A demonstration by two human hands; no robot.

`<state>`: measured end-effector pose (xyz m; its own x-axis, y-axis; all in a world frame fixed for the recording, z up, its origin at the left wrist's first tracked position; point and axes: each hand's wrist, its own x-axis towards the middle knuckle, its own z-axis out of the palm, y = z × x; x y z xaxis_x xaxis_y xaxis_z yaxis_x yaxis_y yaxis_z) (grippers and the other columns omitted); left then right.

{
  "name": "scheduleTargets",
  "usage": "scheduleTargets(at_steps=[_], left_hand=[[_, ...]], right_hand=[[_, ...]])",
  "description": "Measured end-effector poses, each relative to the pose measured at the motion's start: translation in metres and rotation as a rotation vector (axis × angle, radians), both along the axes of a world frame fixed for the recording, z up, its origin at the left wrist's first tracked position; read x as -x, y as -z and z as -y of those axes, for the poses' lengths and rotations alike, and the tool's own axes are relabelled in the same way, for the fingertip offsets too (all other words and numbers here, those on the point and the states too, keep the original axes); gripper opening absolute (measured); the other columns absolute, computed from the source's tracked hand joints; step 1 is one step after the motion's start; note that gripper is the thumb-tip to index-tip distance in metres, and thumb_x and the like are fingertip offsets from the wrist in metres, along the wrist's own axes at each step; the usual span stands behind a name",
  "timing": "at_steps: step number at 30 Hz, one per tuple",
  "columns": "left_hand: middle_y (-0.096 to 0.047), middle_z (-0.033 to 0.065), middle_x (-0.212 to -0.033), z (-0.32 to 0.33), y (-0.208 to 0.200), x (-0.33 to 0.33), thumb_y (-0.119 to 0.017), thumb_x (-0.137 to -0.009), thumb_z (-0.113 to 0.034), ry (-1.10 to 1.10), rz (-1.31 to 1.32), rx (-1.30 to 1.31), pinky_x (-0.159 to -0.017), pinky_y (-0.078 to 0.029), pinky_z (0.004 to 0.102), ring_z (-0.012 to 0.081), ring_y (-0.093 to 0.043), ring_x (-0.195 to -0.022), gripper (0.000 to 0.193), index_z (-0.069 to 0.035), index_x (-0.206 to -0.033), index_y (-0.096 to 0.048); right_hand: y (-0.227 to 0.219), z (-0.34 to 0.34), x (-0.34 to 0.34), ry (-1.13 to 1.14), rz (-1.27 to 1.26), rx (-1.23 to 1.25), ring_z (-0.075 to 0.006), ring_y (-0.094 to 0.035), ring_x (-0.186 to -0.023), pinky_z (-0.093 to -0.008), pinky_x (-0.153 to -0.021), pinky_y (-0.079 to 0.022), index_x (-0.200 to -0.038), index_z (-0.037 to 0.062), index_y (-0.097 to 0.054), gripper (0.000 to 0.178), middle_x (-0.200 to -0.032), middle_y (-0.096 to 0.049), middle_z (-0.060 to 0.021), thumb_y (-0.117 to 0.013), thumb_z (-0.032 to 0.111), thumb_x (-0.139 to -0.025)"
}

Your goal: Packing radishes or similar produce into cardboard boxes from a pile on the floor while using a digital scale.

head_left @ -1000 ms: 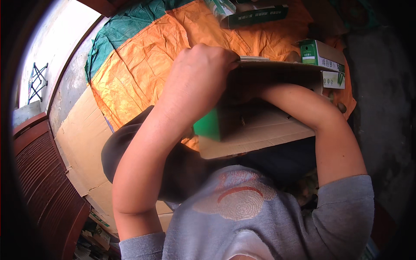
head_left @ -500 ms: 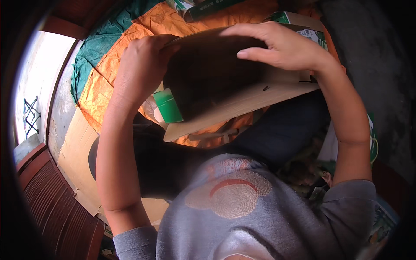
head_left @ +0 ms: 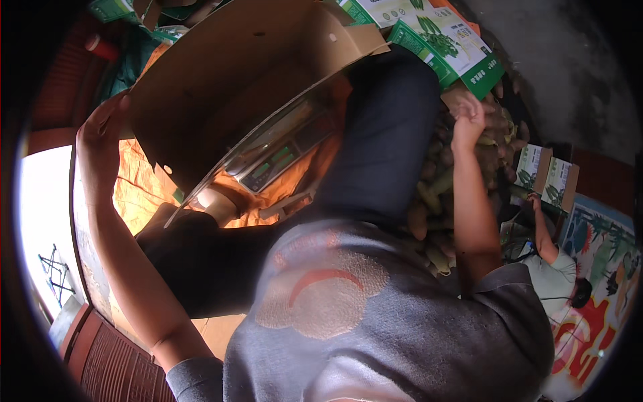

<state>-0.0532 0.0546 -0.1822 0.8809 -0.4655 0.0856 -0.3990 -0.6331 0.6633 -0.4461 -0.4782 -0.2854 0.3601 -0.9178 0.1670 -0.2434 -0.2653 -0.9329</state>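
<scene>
A large brown cardboard box (head_left: 221,74) is tilted over my lap, its open mouth and long flap facing me. My left hand (head_left: 104,134) is closed around the left edge of this box; some fingertips are hidden behind the cardboard. On the other side, my right hand (head_left: 469,120) is off the box, above a heap of long green and brownish vegetables (head_left: 435,187). Its fingers look bent and are blurred, close below a green and white printed carton (head_left: 452,43). Whether they touch its cardboard cannot be made out.
Under the box flap, a scale (head_left: 268,164) with a lit green display stands on an orange sheet (head_left: 137,174). At the right, another person's hand (head_left: 534,199) is near small printed cartons (head_left: 559,181). A dark red wooden panel (head_left: 110,355) stands at the lower left.
The box has swung left and up with my left hand, uncovering the scale. My right hand has left the box rim and moved right and down to the vegetable heap.
</scene>
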Motion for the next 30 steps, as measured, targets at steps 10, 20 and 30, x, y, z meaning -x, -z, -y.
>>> scheduleTargets(at_steps=[10,20,30], left_hand=[[-0.071,0.0079,-0.121,-0.009,0.025,-0.015,-0.063,-0.101,-0.024,-0.069,-0.259,0.228,-0.106,-0.041,0.0290,0.0140,-0.062,-0.115,0.034,-0.001,-0.125,-0.068],[-0.072,0.0067,-0.118,-0.032,0.002,-0.007,-0.063,-0.101,-0.024,-0.158,-0.228,0.175,-0.105,-0.041,0.0282,0.0125,-0.062,-0.114,0.032,-0.001,-0.123,-0.069],[-0.074,0.0020,-0.095,-0.011,0.003,-0.001,-0.068,-0.098,-0.029,-0.087,-0.213,0.204,-0.083,-0.047,0.0218,0.0065,-0.063,-0.086,0.033,0.001,-0.112,-0.073]], right_hand=[[0.200,-0.052,0.231,0.241,-0.980,-0.520,-0.0265,-0.066,-0.100,-0.0367,-0.086,-0.054,-0.127,0.0057,-0.060,0.044,-0.115,-0.066,-0.0125,-0.067,0.012,-0.084],[0.152,-0.003,0.190,0.796,-1.173,-0.627,-0.0396,-0.048,-0.133,-0.0485,-0.109,-0.046,-0.138,0.0016,-0.033,0.075,-0.147,-0.042,-0.0267,-0.076,0.030,-0.084],[0.199,0.014,0.262,0.755,-0.618,-0.754,-0.0325,-0.065,-0.105,-0.0489,-0.091,-0.053,-0.123,-0.0024,-0.060,0.054,-0.124,-0.064,-0.0161,-0.082,0.023,-0.080]])
